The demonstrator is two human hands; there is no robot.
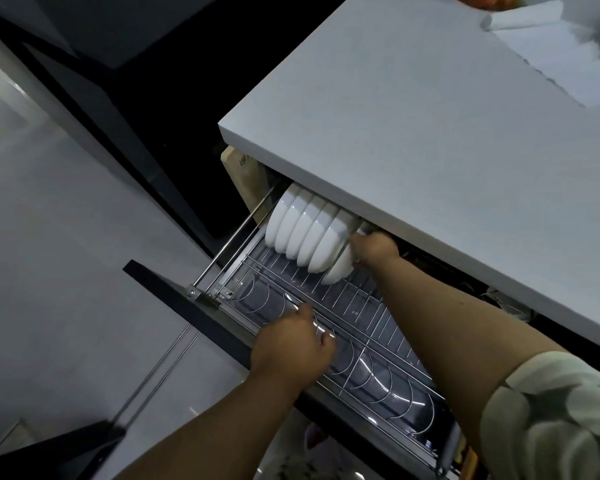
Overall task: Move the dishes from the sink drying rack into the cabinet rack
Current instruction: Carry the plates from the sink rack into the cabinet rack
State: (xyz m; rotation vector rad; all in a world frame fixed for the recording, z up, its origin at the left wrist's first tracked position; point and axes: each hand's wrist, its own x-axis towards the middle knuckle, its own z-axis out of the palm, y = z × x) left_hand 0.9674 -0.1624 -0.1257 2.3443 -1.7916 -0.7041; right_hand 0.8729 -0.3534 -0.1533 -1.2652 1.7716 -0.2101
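Bowls (305, 233) glossy white. Rack (368, 327) chrome wire, silver. Drawer front (187, 306) black. Tabletop (430, 133) plain pale grey. Floor (49, 271) light grey, glossy. Sleeve (561, 417) pale cream with grey-green leaf pattern. Board (245, 174) at tabletop's left corner light tan.

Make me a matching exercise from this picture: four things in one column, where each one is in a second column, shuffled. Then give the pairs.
Things:
1. right hand
2. left hand
3. white bowls
4. countertop

Places:
A. above the pulled-out cabinet rack, overhanging its back part
B. on the rack's front wire rail
C. standing on edge in a row at the rack's far end
D. on the nearest bowl of the row, under the counter's edge

Pairs: 1-D, 2-B, 3-C, 4-A
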